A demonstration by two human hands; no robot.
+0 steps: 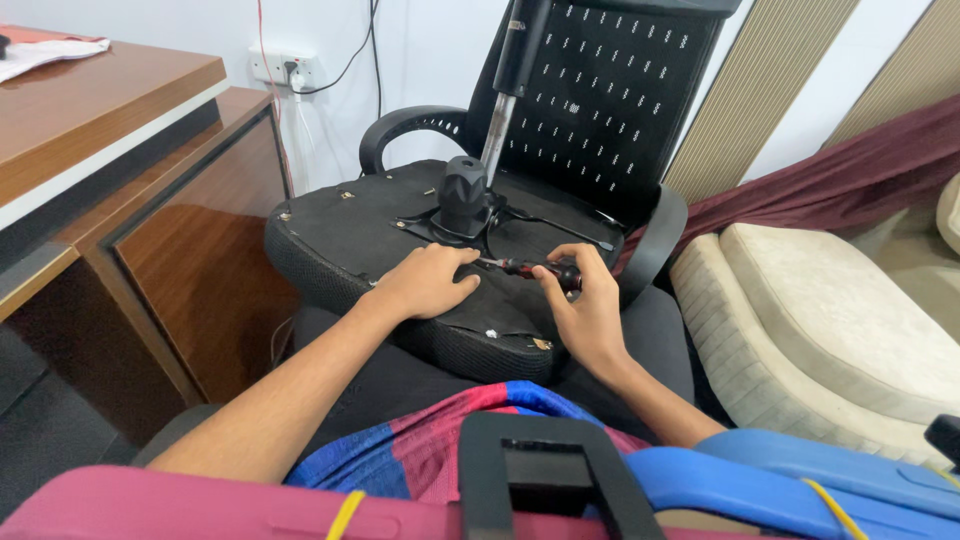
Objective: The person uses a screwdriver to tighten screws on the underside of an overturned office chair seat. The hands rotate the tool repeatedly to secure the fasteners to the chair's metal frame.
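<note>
So this looks like the screw-driving stage on the underside of an office chair seat (340, 235), which sits flipped over across the person's lap with the mesh backrest (610, 100) standing up at the far side. The right hand (590, 310) is closed around the dark handle of a screwdriver (525, 268), fingers wrapped and thumb on top, with the shaft pointing left toward the middle of the seat base. Its tip ends right by the fingertips of the left hand (430, 282), which lies palm down on the black fabric, fingers together and slightly curled, seemingly steadying the tip or a screw there; I can't make out the screw itself under those fingers. Just beyond both hands is the black mechanism hub (463, 195) with the gas lift cylinder (510, 90) sticking up and away from it, sitting on a metal plate. A few small screws show around the seat's edge, one near the front right corner (541, 343). My guess is the next bit needs the driver kept square on the screw head with steady downward pressure while the wrist twists, or it could slip off. Both forearms come in from the near side, elbows low, wrists bent slightly inward. A wooden desk (120, 130) stands on the left, a cream cushion (830, 320) on the right.
</note>
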